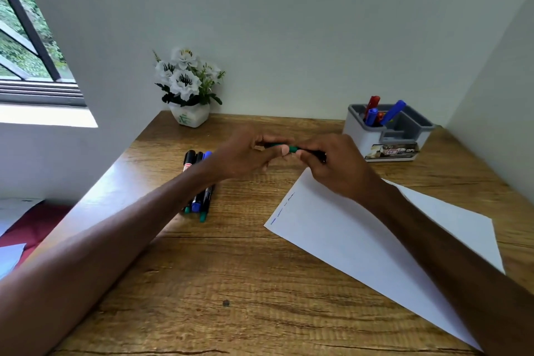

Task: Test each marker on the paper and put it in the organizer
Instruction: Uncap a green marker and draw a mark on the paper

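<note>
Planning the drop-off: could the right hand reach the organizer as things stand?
Probably yes. The organizer stands just beyond the right hand, nothing lies between them, though that hand grips the green marker.

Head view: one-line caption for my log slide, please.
Left hand and right hand grip a green marker above the desk, loose markers to the left, paper to the right, organizer beyond.

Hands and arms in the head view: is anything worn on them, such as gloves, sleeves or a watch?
Nothing worn shows. The left hand and right hand are bare, without gloves, and no rings show on the fingers. The left forearm and right forearm are uncovered to the frame edge: no sleeves, watch or bracelet.
</note>
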`<move>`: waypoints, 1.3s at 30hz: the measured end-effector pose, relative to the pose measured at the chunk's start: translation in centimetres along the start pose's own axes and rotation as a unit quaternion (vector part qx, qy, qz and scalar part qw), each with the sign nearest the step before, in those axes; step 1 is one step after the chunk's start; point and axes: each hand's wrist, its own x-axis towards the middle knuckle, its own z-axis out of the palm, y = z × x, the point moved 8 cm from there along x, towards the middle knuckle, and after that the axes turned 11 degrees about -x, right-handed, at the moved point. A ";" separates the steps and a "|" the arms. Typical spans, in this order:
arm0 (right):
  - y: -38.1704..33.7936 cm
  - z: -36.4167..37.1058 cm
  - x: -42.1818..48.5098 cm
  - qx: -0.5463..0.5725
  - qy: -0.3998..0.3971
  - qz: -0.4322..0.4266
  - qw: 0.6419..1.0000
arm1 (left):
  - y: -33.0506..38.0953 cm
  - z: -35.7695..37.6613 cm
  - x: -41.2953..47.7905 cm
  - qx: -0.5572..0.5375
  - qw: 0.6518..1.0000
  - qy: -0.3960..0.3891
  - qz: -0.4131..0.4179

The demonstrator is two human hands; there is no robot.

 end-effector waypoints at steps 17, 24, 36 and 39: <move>0.6 -0.8 -0.3 -0.090 -0.044 0.062 0.993 | 2.3 -0.1 -0.1 0.057 0.997 0.019 0.057; 2.3 0.2 -0.8 0.198 -0.071 0.224 0.952 | 1.2 -1.7 -0.2 0.172 0.980 0.099 0.010; 3.2 0.3 -1.5 0.430 0.016 0.259 0.865 | 3.0 0.6 -1.3 0.059 0.986 0.154 -0.009; 3.2 1.1 -1.9 0.388 0.024 0.256 0.885 | 3.9 2.6 -1.6 0.037 0.989 0.139 -0.031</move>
